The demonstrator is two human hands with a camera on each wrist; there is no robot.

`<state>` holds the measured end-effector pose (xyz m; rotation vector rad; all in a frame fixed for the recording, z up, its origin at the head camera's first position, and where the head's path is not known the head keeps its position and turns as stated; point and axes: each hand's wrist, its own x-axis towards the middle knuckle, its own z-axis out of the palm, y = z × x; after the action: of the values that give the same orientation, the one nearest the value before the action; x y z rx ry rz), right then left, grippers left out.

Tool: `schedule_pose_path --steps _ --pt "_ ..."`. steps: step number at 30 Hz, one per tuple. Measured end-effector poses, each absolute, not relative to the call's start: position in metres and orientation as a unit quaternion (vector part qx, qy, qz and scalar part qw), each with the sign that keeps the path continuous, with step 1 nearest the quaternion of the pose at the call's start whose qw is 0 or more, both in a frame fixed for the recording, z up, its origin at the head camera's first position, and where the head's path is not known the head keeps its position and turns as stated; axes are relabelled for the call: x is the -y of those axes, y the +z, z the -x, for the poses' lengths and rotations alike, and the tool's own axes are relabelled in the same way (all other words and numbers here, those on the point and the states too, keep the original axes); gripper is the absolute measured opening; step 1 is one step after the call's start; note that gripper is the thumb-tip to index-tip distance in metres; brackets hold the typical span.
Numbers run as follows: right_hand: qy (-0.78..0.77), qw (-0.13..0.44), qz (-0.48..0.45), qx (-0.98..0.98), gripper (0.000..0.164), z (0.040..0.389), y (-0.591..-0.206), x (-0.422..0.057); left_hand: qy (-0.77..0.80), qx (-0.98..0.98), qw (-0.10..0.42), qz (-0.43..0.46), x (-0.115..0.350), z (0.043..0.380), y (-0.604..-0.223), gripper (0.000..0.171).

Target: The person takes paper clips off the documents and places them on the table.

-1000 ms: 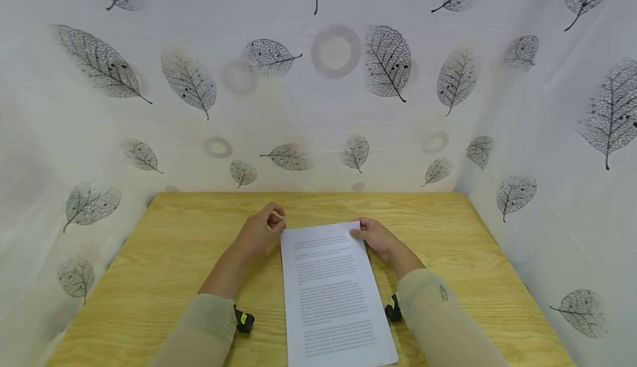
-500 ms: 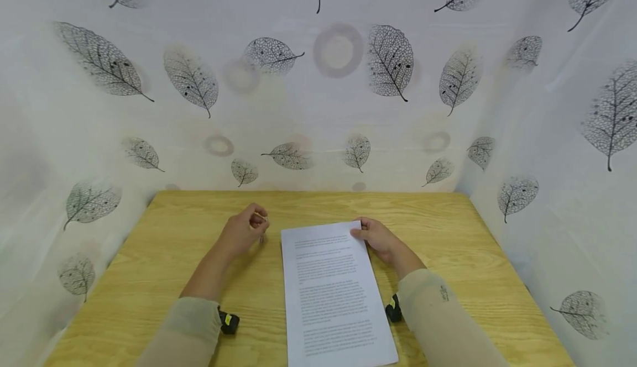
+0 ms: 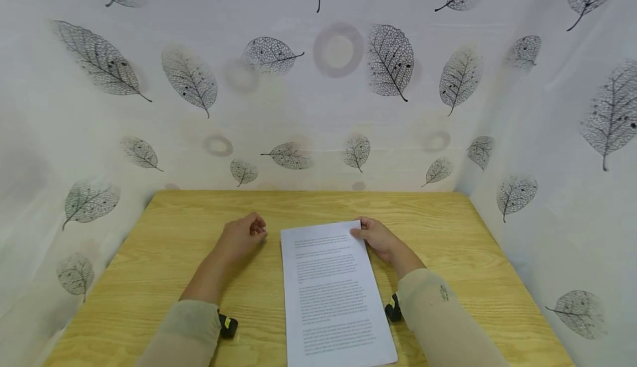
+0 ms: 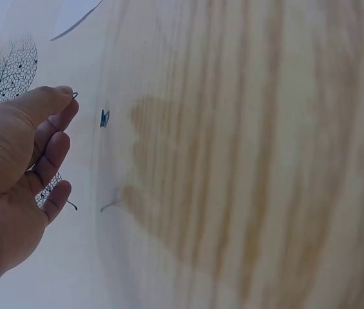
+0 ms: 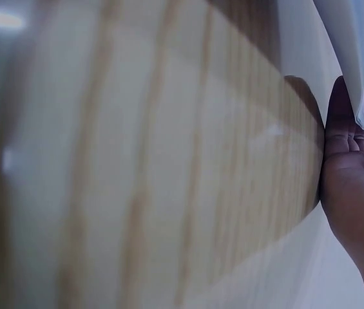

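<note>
A stack of printed paper [image 3: 330,295] lies lengthwise in front of me on the wooden table. My right hand [image 3: 375,238] pinches its far right corner, thumb on top and fingers underneath. In the right wrist view the edges of the sheets [image 5: 357,96] show between thumb and fingers. To the left of the paper, apart from it, my left hand [image 3: 244,235] is low over the table. Its thumb and forefinger pinch a tiny wire loop, like the end of a paper clip [image 4: 75,95]; the rest is hidden. Beyond those fingertips is a small dark-blue piece [image 4: 104,118] at the tabletop.
The wooden table [image 3: 438,229] extends around the paper on both sides. White leaf-printed curtains [image 3: 338,107] enclose it at the back and sides. Black wrist cameras [image 3: 228,325] sit at both sleeves.
My left hand has moved left, away from the paper's far left corner, and then turned and dipped toward the table. My right hand and the paper have stayed in place.
</note>
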<state>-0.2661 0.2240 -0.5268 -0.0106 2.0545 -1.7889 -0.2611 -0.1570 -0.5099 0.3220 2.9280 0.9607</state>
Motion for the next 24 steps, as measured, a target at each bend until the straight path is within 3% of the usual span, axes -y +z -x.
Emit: schedule_pose_path --steps 24 --pt "-0.643 0.204 -0.003 -0.738 0.019 0.2620 -0.5223 -0.2219 0.231 -0.962 0.007 -0.146 0.1498 0.2623 -0.5183 0.011"
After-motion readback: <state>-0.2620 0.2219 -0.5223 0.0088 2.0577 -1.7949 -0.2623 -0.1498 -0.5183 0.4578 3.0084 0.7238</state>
